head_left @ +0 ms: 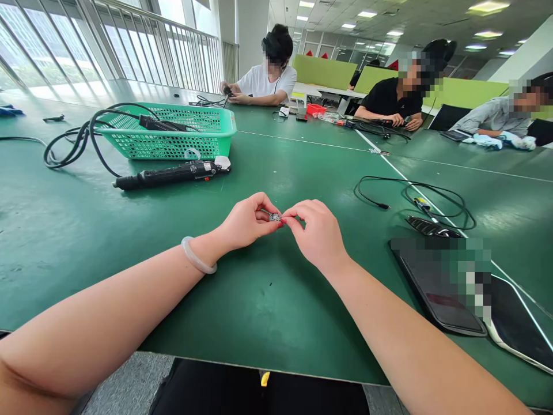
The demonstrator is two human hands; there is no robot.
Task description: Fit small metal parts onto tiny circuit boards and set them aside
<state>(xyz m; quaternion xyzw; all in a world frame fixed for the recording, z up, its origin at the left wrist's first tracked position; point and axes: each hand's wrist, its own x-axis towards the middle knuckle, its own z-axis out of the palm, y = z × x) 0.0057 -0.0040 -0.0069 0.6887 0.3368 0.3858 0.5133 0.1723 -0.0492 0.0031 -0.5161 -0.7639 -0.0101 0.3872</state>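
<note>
Both my hands meet just above the green table (259,300), pinching one tiny metallic part (274,217) between them. My left hand (246,222), with a pale bangle (196,256) on the wrist, grips the part's left end with curled fingers. My right hand (313,230) pinches its right end with thumb and forefinger. The part is too small to identify; it looks like a little circuit piece.
A black electric screwdriver (168,174) lies ahead on the left, its cable looping into a green plastic basket (173,132). On the right lie a black cable (415,199), a tablet (436,285) and another flat device (518,328). Three people sit working along the far side.
</note>
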